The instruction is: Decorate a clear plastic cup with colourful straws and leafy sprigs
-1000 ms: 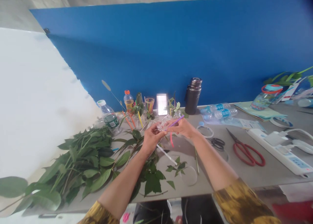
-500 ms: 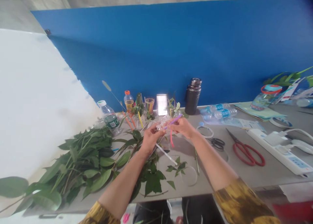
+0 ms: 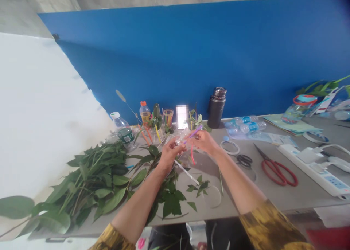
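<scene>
Both my hands meet above the grey table [image 3: 273, 195], just in front of the bottles and cups. My left hand [image 3: 168, 154] is closed around a small clear plastic container [image 3: 182, 136]. My right hand [image 3: 203, 141] pinches a purple straw [image 3: 194, 132] whose lower end points into that container. A pink-red straw [image 3: 192, 154] hangs below my right hand. A white straw [image 3: 186, 172] lies on the table under my hands.
A big heap of green leafy branches [image 3: 93, 179] covers the table's left. At the back stand bottles [image 3: 123, 132], a cup of straws [image 3: 167, 117] and a dark flask [image 3: 216, 107]. To the right lie red scissors [image 3: 276, 166], black scissors [image 3: 244, 159], water bottles [image 3: 244, 124] and a power strip [image 3: 314, 166].
My hands and the purple straw stay almost in place; the straw's tip has edged a little closer to the clear container. The view has shifted slightly.
</scene>
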`<state>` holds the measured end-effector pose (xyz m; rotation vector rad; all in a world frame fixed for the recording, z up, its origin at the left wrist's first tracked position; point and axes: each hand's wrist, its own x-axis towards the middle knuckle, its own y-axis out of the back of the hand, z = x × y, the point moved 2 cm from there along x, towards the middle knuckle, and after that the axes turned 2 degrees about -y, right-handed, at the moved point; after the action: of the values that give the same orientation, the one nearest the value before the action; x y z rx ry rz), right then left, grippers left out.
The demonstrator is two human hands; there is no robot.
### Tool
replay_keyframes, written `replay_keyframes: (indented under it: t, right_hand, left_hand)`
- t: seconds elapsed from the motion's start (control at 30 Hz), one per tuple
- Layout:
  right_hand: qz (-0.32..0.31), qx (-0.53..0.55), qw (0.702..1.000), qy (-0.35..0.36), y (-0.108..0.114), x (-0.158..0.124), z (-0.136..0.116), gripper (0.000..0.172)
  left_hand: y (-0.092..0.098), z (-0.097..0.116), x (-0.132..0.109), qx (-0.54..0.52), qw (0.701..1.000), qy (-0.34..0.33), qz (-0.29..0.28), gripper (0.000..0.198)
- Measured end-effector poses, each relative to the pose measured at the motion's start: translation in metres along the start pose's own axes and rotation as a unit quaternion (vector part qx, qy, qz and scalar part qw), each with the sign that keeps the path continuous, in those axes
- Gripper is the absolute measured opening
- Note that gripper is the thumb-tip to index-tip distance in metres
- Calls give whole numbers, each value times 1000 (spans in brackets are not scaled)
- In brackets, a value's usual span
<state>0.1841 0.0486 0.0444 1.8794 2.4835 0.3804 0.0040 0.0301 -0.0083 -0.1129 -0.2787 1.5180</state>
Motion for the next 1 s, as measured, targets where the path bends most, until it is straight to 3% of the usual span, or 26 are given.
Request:
replay_keyframes:
  t: [0.2,0.4,0.7,0.87,1.0]
  right_hand:
    - [4,-43,999,-26,1,-1,0,55]
    - [-4,-44,999,2,2,-3,-3,55]
    - [-18,-74,997,-24,7,-4,-2,52]
    - [32,-15,999,-24,10,-3,-1,47]
    - [74,-16,997,-25,9,0,3,41]
  left_hand:
    - [4,2,0,-13,998,58,15,108]
    - [2,1,0,-22,999,48,13,61]
    - [1,3,-1,23,999,8,45,58]
    - [3,-1,0,6,1000,20,17,49]
    - [4,-6,1,6,999,46,6,57]
